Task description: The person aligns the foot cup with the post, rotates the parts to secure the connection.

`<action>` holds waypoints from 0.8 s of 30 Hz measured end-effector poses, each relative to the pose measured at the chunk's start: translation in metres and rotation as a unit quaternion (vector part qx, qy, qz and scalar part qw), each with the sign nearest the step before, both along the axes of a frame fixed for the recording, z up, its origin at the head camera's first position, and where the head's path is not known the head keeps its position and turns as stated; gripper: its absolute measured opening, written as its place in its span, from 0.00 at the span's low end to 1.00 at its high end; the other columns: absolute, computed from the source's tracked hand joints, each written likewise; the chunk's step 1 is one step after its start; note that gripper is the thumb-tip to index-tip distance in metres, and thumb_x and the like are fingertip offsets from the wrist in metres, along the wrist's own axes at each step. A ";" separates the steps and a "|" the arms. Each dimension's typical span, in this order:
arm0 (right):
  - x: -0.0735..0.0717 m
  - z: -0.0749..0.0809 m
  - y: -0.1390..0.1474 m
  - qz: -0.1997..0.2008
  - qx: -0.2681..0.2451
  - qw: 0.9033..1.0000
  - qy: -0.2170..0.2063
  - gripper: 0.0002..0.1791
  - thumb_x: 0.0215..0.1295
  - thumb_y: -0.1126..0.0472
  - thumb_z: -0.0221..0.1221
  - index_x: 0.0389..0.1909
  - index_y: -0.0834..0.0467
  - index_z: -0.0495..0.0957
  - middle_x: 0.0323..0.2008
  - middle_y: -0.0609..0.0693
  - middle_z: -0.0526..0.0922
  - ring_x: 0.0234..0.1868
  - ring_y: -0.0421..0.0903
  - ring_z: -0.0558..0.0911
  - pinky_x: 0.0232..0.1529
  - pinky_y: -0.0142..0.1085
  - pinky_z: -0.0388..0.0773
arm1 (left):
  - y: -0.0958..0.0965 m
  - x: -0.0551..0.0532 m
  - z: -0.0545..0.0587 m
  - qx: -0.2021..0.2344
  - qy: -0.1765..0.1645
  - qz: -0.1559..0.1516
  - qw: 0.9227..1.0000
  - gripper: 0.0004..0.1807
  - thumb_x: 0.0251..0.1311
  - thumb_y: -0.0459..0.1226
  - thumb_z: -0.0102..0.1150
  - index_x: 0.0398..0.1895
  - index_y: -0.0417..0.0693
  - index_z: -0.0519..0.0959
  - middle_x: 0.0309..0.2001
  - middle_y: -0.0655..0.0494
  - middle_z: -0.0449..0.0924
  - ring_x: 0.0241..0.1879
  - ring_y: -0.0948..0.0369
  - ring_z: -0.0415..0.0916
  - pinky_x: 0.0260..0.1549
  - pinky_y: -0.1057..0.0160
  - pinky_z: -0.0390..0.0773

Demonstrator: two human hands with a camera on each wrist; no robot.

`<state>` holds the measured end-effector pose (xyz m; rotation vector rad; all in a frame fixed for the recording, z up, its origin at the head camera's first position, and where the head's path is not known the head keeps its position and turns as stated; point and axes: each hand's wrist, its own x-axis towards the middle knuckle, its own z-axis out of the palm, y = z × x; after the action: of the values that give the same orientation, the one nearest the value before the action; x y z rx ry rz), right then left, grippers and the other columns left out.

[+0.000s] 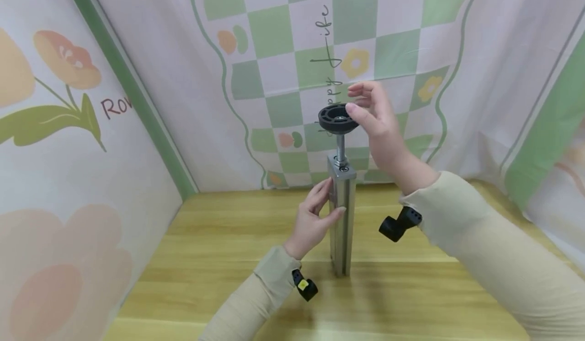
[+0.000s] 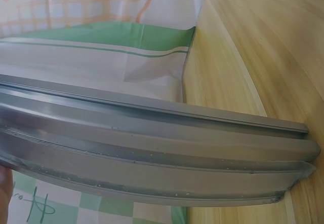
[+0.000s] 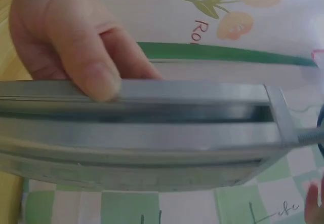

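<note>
An aluminium profile (image 1: 342,229) with long grooves stands upright on the wooden table. Its metal end plate (image 1: 342,169) carries a threaded rod (image 1: 340,147), topped by a round black levelling foot (image 1: 332,121) with its ribbed underside facing up. My left hand (image 1: 312,224) grips the profile at its upper part, thumb on the near face and fingers round the far side. Up at the foot, my right hand (image 1: 381,125) has its thumb at the right rim, while the other fingers bend loosely above and behind it. The right wrist view shows the left thumb (image 3: 101,79) pressing the profile.
The wooden table (image 1: 219,244) runs back to a printed curtain (image 1: 315,41) with green checks. A white flowered panel (image 1: 59,178) stands on the left. Black wrist cameras hang from the left sleeve (image 1: 279,265) and the right sleeve (image 1: 461,214).
</note>
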<state>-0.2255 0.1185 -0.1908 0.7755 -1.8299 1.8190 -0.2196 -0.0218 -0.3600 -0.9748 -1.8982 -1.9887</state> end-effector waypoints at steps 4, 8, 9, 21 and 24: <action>-0.016 0.001 0.007 0.190 -0.052 0.979 -0.047 0.16 0.64 0.62 0.43 0.52 0.57 0.67 0.48 0.51 0.71 0.47 0.43 0.74 0.54 0.32 0.71 | 0.000 -0.001 0.000 -0.001 -0.001 0.004 1.000 0.33 0.56 0.20 0.57 0.66 0.27 0.59 0.67 0.34 0.59 0.66 0.44 0.61 0.67 0.63 0.63; -0.026 -0.001 0.014 0.339 -0.073 0.934 -0.089 0.20 0.61 0.61 0.44 0.55 0.55 0.67 0.51 0.52 0.74 0.48 0.46 0.77 0.54 0.33 0.74 | 0.001 0.000 0.001 -0.002 0.001 0.003 1.000 0.32 0.56 0.20 0.57 0.65 0.27 0.59 0.67 0.33 0.59 0.66 0.43 0.61 0.67 0.63 0.63; -0.028 -0.002 0.015 0.366 -0.082 0.922 -0.099 0.21 0.59 0.62 0.45 0.55 0.55 0.68 0.52 0.53 0.74 0.49 0.47 0.76 0.56 0.33 0.73 | 0.001 0.000 0.001 -0.002 0.000 0.004 1.000 0.32 0.56 0.20 0.57 0.65 0.27 0.60 0.67 0.33 0.59 0.66 0.43 0.61 0.67 0.63 0.63; -0.040 -0.008 0.017 0.535 -0.173 0.812 -0.159 0.28 0.51 0.66 0.48 0.57 0.61 0.68 0.56 0.62 0.72 0.54 0.56 0.73 0.60 0.36 0.69 | 0.000 0.000 0.002 -0.005 -0.002 0.005 1.000 0.33 0.56 0.21 0.58 0.66 0.29 0.59 0.67 0.35 0.59 0.66 0.45 0.61 0.67 0.64 0.63; -0.040 -0.009 0.016 0.547 -0.179 0.803 -0.155 0.26 0.52 0.66 0.47 0.56 0.64 0.69 0.55 0.63 0.72 0.55 0.57 0.72 0.62 0.38 0.69 | 0.000 0.001 0.002 -0.007 -0.002 0.004 1.000 0.33 0.56 0.21 0.58 0.66 0.28 0.59 0.67 0.35 0.59 0.67 0.45 0.61 0.67 0.64 0.63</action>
<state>-0.2655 0.1349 -0.2002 1.6584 -1.0944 3.0193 -0.2187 -0.0217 -0.3582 -0.9651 -1.9173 -1.9782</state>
